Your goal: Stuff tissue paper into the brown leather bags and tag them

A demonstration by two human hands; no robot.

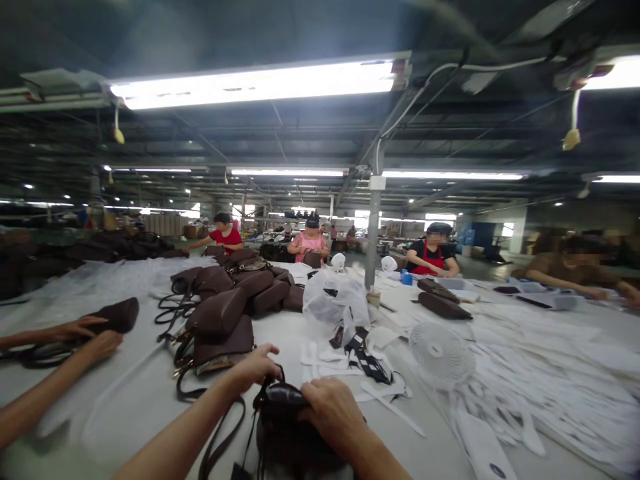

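Low in the middle, a dark brown handbag [295,437] stands on the white table. My left hand [256,370] is at its upper left edge, the index finger raised and the other fingers curled at the strap loop. My right hand [333,408] grips the bag's top right edge, thumb on the near side. A long strap [220,437] trails from the bag on the left, with a dark tag [241,472] hanging by it. Behind my left hand lies a pile of brown handbags [220,313] with straps and metal clasps.
A co-worker's hands [95,333] hold a brown bag at left. Beyond my bag lie white strips [325,363], black-and-white tags [367,357] and a clear plastic bag [335,297]. A white fan [441,355] and white sheets [560,393] are at right. Several people sit across the table.
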